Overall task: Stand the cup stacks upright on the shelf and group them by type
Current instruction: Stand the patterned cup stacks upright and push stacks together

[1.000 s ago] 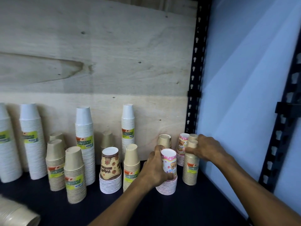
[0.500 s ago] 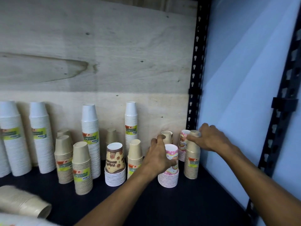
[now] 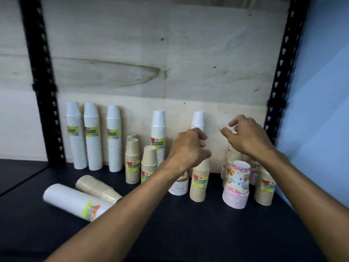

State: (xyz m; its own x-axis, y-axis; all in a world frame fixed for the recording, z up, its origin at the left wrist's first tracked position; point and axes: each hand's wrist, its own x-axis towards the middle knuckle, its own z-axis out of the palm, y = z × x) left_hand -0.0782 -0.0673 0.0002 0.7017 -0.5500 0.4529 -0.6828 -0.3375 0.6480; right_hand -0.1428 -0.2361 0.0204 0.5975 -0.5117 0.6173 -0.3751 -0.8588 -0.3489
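Observation:
Both hands hang in the air above the cup stacks and hold nothing. My left hand (image 3: 188,146) hovers with loosely curled fingers in front of a tall white stack (image 3: 198,120) and above a brown kraft stack (image 3: 199,184). My right hand (image 3: 245,137) hovers with relaxed fingers over the pink patterned stack (image 3: 237,186) and a kraft stack (image 3: 264,188) at the right. Three tall white stacks (image 3: 93,137) stand at the back left. A white stack (image 3: 75,202) and a kraft stack (image 3: 98,189) lie on their sides at the front left.
The dark shelf (image 3: 188,229) has a plywood back. Black slotted posts stand at the left (image 3: 43,82) and at the right (image 3: 281,82). A blue wall (image 3: 321,110) closes the right side. More kraft stacks (image 3: 149,165) and a white stack (image 3: 158,133) stand mid-shelf.
Both hands let go of the pink patterned stack and the right kraft stack and rose above them. The view swung left, so the lying stacks and left post show.

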